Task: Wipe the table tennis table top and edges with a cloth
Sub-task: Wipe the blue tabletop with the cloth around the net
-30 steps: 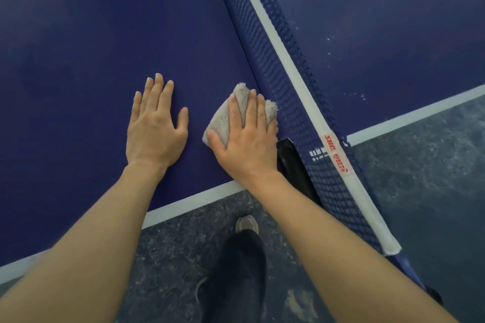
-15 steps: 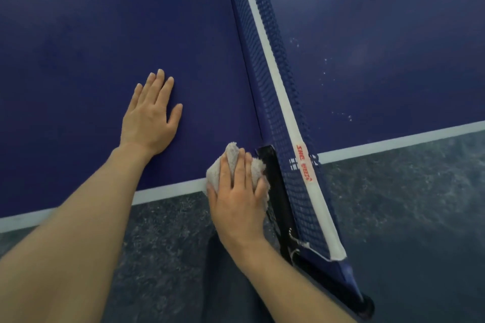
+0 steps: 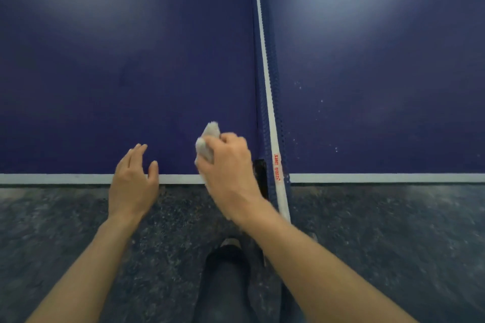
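Dark blue table tennis table [image 3: 126, 65] fills the upper part of the head view, white line along its near edge [image 3: 65, 179]. Net [image 3: 267, 81] runs away from me down the middle, white top band, red lettering on the band near the near end; black net clamp [image 3: 260, 173] sits at the table edge just left of it. White specks [image 3: 321, 102] dot the right half of the top close to the net. Soft light glare on both halves far up. Faint thin line crosses the top far away. Floor [image 3: 393, 244] below is dark grey, mottled, blurred. One dark trouser leg [image 3: 225, 283] and a shoe toe [image 3: 231, 242] show between my forearms.

Left hand [image 3: 132, 183] lies over the white edge line, palm down, fingers straight and close together reaching onto the blue, thumb spread out to the side. Cannot tell if it touches the top or hovers.

Right hand [image 3: 228, 165] is just left of the clamp, over the near edge, fingers curled round a pale grey cloth [image 3: 208, 139]. Cloth is bunched, sticking out past the knuckles over the left half of the top, near the net. Cannot tell if the cloth touches the surface. Both forearms bare, coming up from the bottom corners.
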